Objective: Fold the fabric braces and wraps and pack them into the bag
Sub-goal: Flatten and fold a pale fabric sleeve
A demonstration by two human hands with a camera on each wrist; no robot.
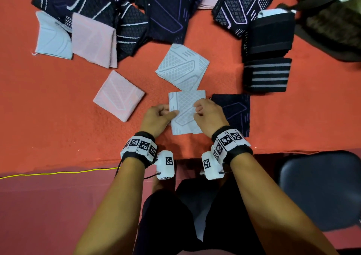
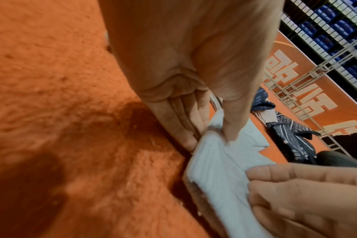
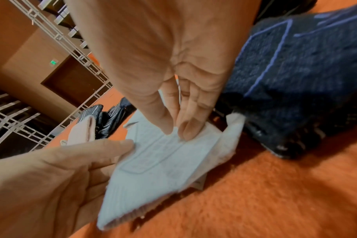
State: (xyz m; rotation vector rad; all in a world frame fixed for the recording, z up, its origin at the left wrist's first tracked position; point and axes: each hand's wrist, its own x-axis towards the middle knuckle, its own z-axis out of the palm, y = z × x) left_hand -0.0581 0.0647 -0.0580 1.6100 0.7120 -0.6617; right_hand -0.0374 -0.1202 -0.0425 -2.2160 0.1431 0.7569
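A light grey patterned brace (image 1: 185, 114) lies on the orange cloth in front of me, partly folded. My left hand (image 1: 162, 114) pinches its left edge between thumb and fingers (image 2: 230, 128). On the other side, my right hand (image 1: 207, 112) pinches the top layer near the right edge (image 3: 179, 127). A second grey brace (image 1: 182, 67) lies folded just beyond. To the left is a folded pink brace (image 1: 119, 95). A folded dark navy brace (image 1: 233, 112) sits to the right, partly under my right hand. The dark bag (image 1: 330, 22) is at the far right corner.
Several unfolded dark patterned braces (image 1: 166, 10) are heaped along the far edge, with a pale blue (image 1: 52, 38) and a pink one (image 1: 93, 40) at far left. Black striped wraps (image 1: 267, 73) are stacked at right. A dark chair seat (image 1: 320, 190) stands beside my right arm.
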